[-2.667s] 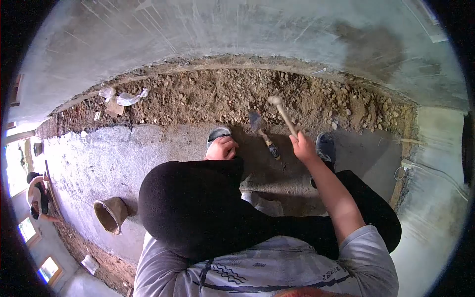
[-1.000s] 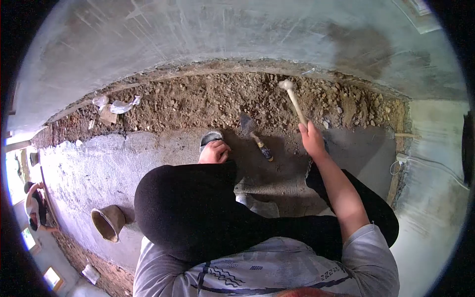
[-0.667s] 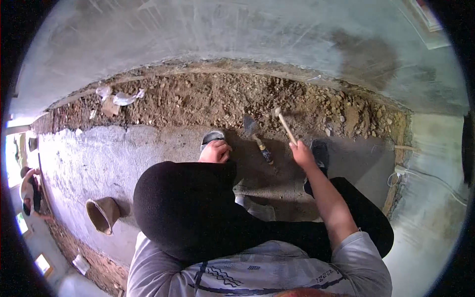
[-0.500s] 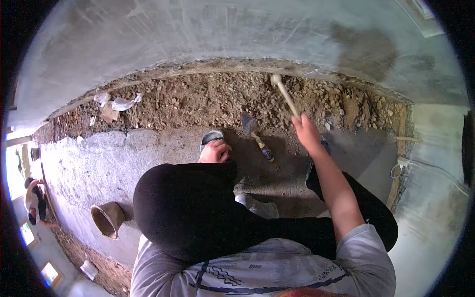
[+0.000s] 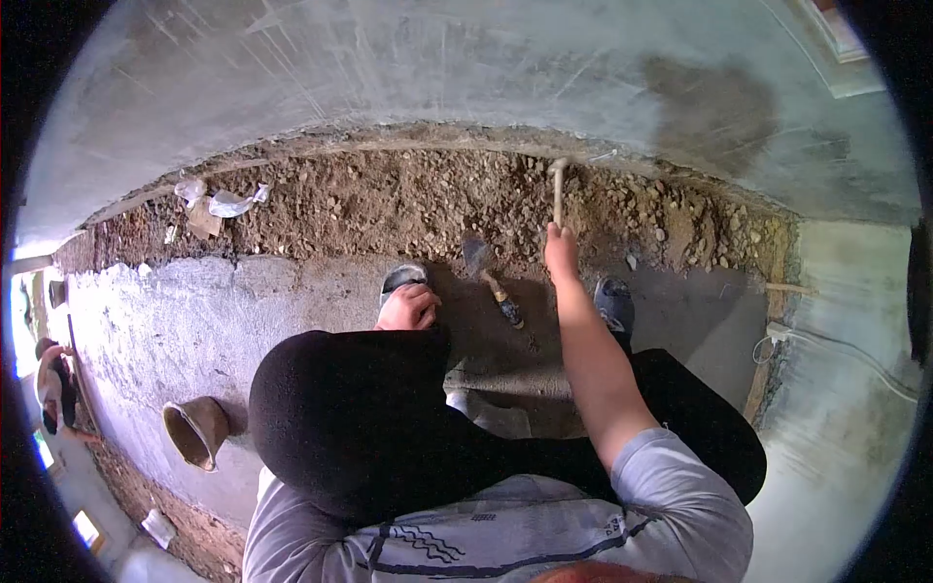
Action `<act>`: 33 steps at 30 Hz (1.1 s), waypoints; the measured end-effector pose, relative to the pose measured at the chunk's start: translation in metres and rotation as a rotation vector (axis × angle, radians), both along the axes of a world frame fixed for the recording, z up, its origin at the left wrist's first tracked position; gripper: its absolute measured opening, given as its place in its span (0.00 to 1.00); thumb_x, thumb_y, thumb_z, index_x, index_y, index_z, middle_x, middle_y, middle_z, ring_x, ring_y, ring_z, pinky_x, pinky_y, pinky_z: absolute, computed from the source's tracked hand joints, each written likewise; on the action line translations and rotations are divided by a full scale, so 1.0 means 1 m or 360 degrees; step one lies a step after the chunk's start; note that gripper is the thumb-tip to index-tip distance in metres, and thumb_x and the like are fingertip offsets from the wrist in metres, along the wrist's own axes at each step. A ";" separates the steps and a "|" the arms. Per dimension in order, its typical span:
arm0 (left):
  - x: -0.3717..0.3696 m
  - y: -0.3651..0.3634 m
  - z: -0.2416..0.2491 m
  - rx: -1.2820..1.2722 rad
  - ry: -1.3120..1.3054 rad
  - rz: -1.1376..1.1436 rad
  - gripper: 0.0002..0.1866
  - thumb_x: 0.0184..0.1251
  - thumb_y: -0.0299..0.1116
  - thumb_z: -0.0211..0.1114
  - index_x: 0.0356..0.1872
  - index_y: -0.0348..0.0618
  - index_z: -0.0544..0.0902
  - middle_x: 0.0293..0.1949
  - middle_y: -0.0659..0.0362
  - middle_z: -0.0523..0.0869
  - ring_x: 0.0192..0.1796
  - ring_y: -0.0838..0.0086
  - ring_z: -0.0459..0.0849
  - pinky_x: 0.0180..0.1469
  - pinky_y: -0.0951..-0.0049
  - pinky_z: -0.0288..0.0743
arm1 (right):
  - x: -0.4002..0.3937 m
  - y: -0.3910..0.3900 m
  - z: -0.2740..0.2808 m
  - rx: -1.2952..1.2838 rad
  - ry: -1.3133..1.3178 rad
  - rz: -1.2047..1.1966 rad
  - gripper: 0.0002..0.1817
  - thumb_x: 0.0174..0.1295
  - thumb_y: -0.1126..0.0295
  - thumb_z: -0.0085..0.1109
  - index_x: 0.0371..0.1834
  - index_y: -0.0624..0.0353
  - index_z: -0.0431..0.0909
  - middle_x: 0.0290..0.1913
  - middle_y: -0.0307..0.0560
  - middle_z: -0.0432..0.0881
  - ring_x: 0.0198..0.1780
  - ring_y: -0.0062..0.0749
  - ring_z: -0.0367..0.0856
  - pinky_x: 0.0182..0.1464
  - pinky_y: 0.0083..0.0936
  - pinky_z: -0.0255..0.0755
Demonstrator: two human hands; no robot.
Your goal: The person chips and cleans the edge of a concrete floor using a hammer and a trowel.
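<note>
My right hand (image 5: pixel 561 255) is wrapped round the handle of a pale, dusty hammer (image 5: pixel 558 194). Its head is at the far side of the rubble strip (image 5: pixel 408 199), close to the foot of the wall; whether it touches is hard to tell. My left hand (image 5: pixel 408 307) rests in front of my bent knee beside my left shoe (image 5: pixel 403 276), fingers curled, with nothing seen in them. Between my feet lies a pointed trowel (image 5: pixel 502 297), its blade at the edge of the rubble and its dark, worn handle towards me. My right shoe (image 5: pixel 614 303) stands right of the trowel.
A bucket (image 5: pixel 199 432) lies tipped on the concrete floor (image 5: pixel 194 321) at left. Plastic scraps (image 5: pixel 233 202) sit on the rubble. The grey wall (image 5: pixel 437 68) curves across the far side. A cable (image 5: pixel 836 350) runs along the right wall. Another person (image 5: pixel 56 389) is at far left.
My right hand and forearm have shifted left, and the hammer has gone from slanting to nearly straight away from me. My right shoe shows more. The whole view has shifted slightly.
</note>
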State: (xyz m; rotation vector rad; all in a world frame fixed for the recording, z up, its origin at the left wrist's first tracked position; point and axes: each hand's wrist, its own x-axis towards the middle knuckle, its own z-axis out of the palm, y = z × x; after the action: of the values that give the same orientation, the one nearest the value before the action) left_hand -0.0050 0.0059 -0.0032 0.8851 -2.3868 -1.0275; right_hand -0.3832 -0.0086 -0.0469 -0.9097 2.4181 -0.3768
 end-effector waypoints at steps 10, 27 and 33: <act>-0.001 0.000 -0.009 0.0003 -0.0007 -0.0002 0.06 0.59 0.29 0.66 0.38 0.45 0.85 0.38 0.55 0.85 0.45 0.56 0.85 0.50 0.57 0.79 | 0.011 0.007 0.043 -0.1412 -0.1350 -0.0722 0.21 0.81 0.52 0.49 0.58 0.61 0.71 0.26 0.38 0.71 0.19 0.26 0.69 0.20 0.27 0.63; -0.002 -0.001 -0.002 -0.0054 0.0042 0.0002 0.05 0.57 0.27 0.66 0.35 0.44 0.84 0.38 0.56 0.86 0.43 0.57 0.86 0.49 0.58 0.79 | 0.044 -0.018 0.029 -0.0971 -0.0756 -0.0659 0.20 0.81 0.54 0.47 0.54 0.64 0.71 0.35 0.48 0.77 0.32 0.41 0.78 0.34 0.39 0.73; -0.001 -0.001 -0.002 0.0017 0.0048 0.0030 0.06 0.58 0.28 0.66 0.36 0.44 0.85 0.38 0.56 0.86 0.44 0.57 0.86 0.50 0.58 0.79 | 0.058 -0.025 0.014 -0.0156 -0.0703 -0.0481 0.19 0.79 0.53 0.52 0.49 0.61 0.71 0.26 0.44 0.77 0.15 0.32 0.73 0.15 0.33 0.67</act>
State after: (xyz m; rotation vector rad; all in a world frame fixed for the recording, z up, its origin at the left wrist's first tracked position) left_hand -0.0058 0.0044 -0.0057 0.8878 -2.3462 -1.0400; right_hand -0.3248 -0.0334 -0.0325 -0.4353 2.1324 -0.7299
